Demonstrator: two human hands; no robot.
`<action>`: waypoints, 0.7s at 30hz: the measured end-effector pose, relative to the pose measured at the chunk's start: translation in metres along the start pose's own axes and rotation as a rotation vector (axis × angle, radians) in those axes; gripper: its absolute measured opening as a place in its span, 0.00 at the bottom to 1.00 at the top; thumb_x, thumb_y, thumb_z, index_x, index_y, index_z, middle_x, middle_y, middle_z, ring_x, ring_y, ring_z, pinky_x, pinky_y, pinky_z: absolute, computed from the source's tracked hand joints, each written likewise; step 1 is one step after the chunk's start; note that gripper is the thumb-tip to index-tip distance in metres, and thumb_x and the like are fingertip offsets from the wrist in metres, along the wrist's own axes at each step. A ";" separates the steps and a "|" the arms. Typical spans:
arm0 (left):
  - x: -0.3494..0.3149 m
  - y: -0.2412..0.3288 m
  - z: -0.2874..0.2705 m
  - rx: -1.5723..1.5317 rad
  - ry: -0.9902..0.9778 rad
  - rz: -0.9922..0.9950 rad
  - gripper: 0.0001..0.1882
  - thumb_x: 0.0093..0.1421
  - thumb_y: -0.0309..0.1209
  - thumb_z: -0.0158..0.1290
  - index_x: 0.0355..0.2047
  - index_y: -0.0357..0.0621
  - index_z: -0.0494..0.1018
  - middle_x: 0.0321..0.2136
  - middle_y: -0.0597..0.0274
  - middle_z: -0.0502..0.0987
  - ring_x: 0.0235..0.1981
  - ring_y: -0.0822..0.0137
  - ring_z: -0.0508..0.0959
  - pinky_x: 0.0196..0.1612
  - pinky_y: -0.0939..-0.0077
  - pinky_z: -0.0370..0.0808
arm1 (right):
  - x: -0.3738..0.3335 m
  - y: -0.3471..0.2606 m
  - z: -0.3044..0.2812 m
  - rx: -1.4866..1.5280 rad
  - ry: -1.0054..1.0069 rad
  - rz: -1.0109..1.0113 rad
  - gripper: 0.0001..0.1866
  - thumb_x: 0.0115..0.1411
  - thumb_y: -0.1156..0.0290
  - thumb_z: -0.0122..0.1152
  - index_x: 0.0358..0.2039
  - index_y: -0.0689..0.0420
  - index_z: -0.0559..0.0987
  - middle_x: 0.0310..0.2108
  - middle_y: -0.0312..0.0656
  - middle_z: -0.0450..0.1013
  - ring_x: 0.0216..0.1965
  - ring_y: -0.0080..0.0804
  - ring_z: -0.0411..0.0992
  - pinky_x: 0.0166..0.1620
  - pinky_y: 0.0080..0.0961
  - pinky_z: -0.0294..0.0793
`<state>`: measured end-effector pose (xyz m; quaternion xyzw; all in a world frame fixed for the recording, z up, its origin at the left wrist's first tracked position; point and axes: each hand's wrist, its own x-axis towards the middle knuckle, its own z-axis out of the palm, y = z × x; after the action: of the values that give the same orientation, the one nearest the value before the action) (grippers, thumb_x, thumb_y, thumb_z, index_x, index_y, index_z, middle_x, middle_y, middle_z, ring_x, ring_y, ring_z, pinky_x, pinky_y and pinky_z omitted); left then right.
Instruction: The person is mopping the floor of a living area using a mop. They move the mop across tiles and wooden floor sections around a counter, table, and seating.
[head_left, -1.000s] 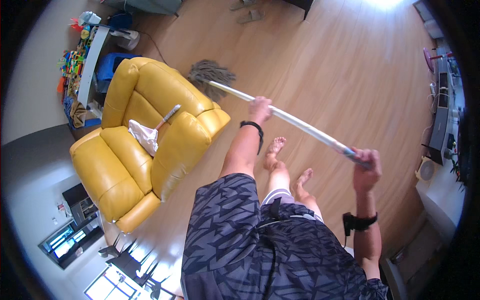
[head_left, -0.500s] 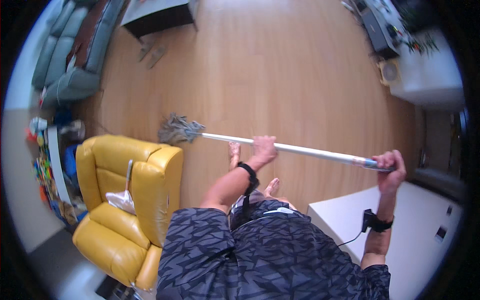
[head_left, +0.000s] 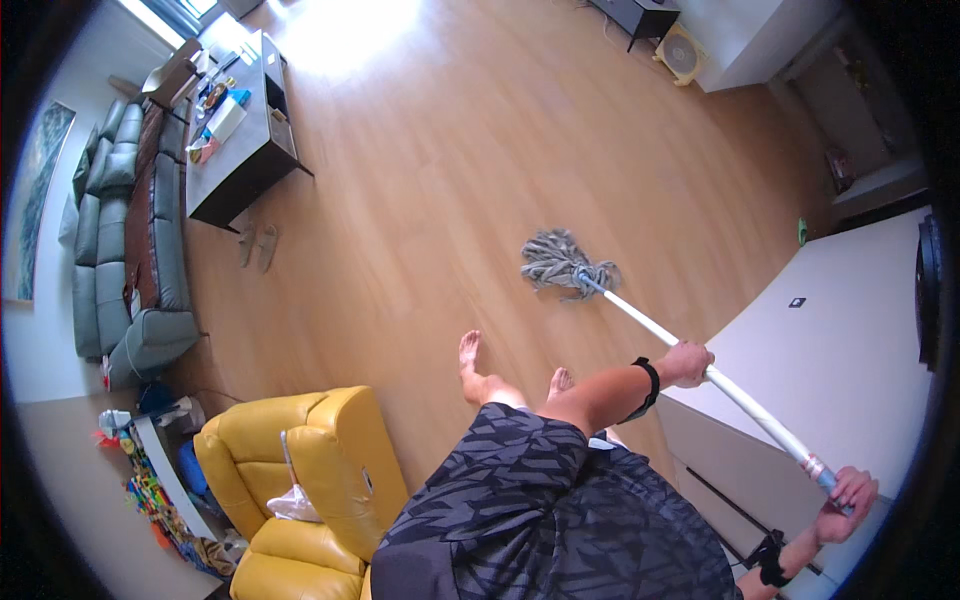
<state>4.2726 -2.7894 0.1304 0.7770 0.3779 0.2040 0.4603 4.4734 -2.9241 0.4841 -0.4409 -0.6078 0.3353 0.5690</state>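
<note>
A mop (head_left: 746, 402) with a white pole and a grey string head slants across the right side of the view. Its strands lie spread on the wooden floor, ahead of my bare feet. Around the middle of the pole, my left hand (head_left: 687, 363) is closed. At the pole's blue upper end, low on the right, my right hand (head_left: 853, 495) grips it. Both wrists wear black straps.
Behind on the left stands a yellow armchair (head_left: 285, 440) with a white object on its seat. A dark low table (head_left: 235, 175), slippers (head_left: 267, 248) and a green sofa (head_left: 112, 300) are farther left. A white surface (head_left: 800, 310) borders the right; a yellow fan (head_left: 680, 53) stands farther off.
The mop head has swept from the left, near the armchair, to the right across the floor. Both hands have moved right and down with the pole, and my view has turned.
</note>
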 end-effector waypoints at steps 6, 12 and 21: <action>-0.051 -0.041 -0.034 0.046 0.041 -0.091 0.08 0.48 0.35 0.55 0.28 0.48 0.75 0.28 0.54 0.78 0.36 0.50 0.77 0.40 0.52 0.71 | 0.018 0.033 0.026 0.107 0.088 -0.002 0.15 0.66 0.64 0.43 0.21 0.49 0.58 0.17 0.31 0.54 0.17 0.20 0.55 0.32 0.23 0.59; -0.183 -0.160 -0.156 0.124 0.285 -0.381 0.06 0.48 0.30 0.54 0.28 0.48 0.76 0.26 0.54 0.77 0.33 0.50 0.77 0.37 0.56 0.73 | 0.041 0.148 0.186 0.409 0.269 0.292 0.19 0.66 0.62 0.43 0.17 0.48 0.59 0.13 0.28 0.54 0.15 0.18 0.52 0.22 0.18 0.54; -0.463 -0.391 -0.264 0.472 0.318 -0.979 0.07 0.48 0.29 0.57 0.30 0.52 0.78 0.31 0.53 0.77 0.37 0.50 0.76 0.41 0.58 0.74 | -0.057 0.258 0.482 0.133 -0.463 0.665 0.10 0.62 0.70 0.45 0.26 0.59 0.73 0.35 0.44 0.74 0.41 0.31 0.73 0.45 0.25 0.73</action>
<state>3.6484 -2.8861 -0.0653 0.5526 0.7942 -0.0088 0.2526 4.0348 -2.8318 0.1655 -0.4885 -0.5211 0.6299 0.3051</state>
